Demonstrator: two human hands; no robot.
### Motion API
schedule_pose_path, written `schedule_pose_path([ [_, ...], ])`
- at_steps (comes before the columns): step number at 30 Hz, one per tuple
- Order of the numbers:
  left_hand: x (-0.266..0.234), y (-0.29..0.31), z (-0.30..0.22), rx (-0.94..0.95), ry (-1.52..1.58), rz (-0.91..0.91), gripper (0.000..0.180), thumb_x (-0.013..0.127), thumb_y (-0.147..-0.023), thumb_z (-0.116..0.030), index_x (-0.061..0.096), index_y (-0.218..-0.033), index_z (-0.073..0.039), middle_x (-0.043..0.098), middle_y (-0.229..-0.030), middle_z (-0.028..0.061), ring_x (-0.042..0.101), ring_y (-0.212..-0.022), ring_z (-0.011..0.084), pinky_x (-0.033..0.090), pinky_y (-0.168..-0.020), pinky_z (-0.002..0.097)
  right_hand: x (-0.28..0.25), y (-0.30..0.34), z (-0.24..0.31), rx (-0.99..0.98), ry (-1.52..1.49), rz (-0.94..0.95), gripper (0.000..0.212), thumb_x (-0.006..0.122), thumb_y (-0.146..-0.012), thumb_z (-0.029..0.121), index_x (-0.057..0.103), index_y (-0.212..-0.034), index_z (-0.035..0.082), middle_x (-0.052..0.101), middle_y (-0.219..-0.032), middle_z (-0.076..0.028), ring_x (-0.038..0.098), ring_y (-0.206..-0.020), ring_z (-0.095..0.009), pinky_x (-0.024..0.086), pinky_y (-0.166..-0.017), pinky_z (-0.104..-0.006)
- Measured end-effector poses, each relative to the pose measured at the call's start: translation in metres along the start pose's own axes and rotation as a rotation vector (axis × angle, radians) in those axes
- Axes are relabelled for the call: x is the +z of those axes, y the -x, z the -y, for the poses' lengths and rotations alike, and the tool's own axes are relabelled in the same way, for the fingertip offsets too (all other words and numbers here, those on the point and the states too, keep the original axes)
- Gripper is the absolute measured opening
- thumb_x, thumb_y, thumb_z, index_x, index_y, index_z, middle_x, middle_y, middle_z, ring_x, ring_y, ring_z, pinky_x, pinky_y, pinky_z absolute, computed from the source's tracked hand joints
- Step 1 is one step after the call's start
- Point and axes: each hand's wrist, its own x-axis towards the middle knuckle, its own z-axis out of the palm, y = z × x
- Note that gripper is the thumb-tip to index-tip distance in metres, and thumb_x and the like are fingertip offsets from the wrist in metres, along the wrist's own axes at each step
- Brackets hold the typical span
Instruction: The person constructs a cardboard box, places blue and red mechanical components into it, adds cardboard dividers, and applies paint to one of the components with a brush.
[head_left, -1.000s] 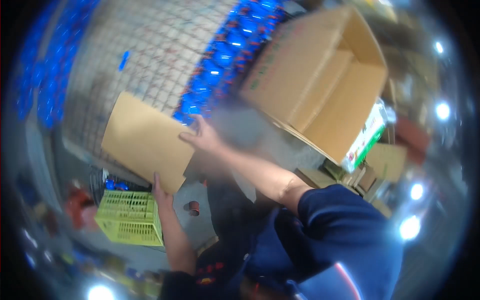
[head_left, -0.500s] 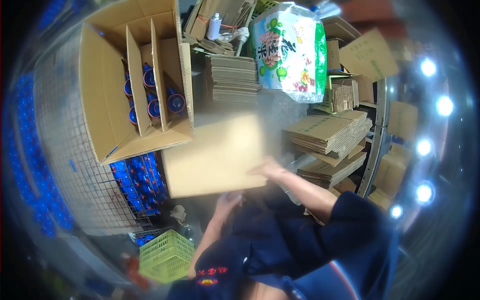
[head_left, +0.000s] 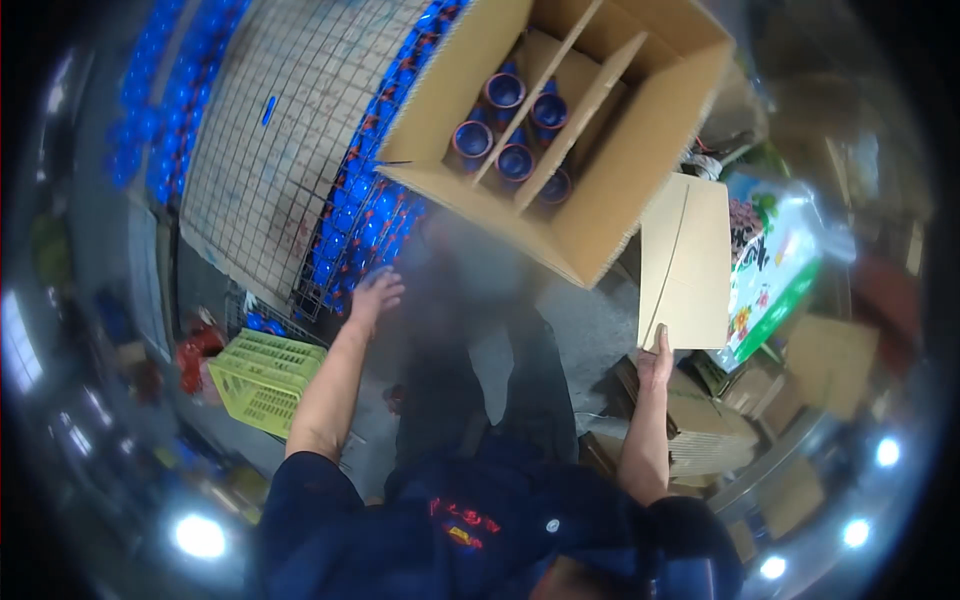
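Note:
My right hand (head_left: 655,363) grips the near edge of a flat cardboard sheet (head_left: 684,265), which is upright or tilted beside the box. A long line runs down the sheet's face. Out to the left, my left hand (head_left: 376,296) is empty with its fingers apart, near a wire cage's edge. An open cardboard box (head_left: 620,225) stands ahead of me, with two cardboard dividers (head_left: 590,118) inside. Between them sit several blue tube-shaped pieces with round open mouths and reddish rims, such as one blue piece (head_left: 505,90); their lower parts are hidden.
Blue pieces with orange-red parts (head_left: 372,215) fill the wire rack (head_left: 270,130) on the left. A yellow-green plastic crate (head_left: 262,380) stands lower left. Stacked flat cardboard (head_left: 712,425) and a colourful printed package (head_left: 775,280) lie at the right.
My left hand has let go of the cardboard sheet and moved left. The right hand has carried the sheet to the box's right side. The whole view has turned leftward.

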Motion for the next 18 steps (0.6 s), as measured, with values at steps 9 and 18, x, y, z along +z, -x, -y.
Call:
schedule_pose_path([
  [9,-0.072,-0.13,0.001,-0.223,1.037,-0.175,0.046,0.056,-0.1,-0.036,0.051,-0.135,-0.006,0.056,-0.138,0.0087,0.056,-0.126,0.025,0.048,-0.103,0.0417,0.243,0.134,-0.141,0.371,1.038,0.407,0.043,0.059,-0.099,0.017,0.05,-0.139,0.006,0.062,-0.127,-0.012,0.067,-0.102,-0.02,0.056,-0.08,-0.0286],
  [18,-0.108,-0.138,-0.03,-0.44,1.735,-0.184,0.047,0.055,-0.098,-0.037,0.047,-0.13,-0.004,0.056,-0.134,0.0094,0.059,-0.119,0.0323,0.056,-0.089,0.0422,0.637,0.194,-0.244,-0.315,0.937,0.568,0.052,0.065,-0.095,0.024,0.047,-0.139,0.003,0.058,-0.131,-0.014,0.058,-0.116,-0.025,0.054,-0.089,-0.0375],
])
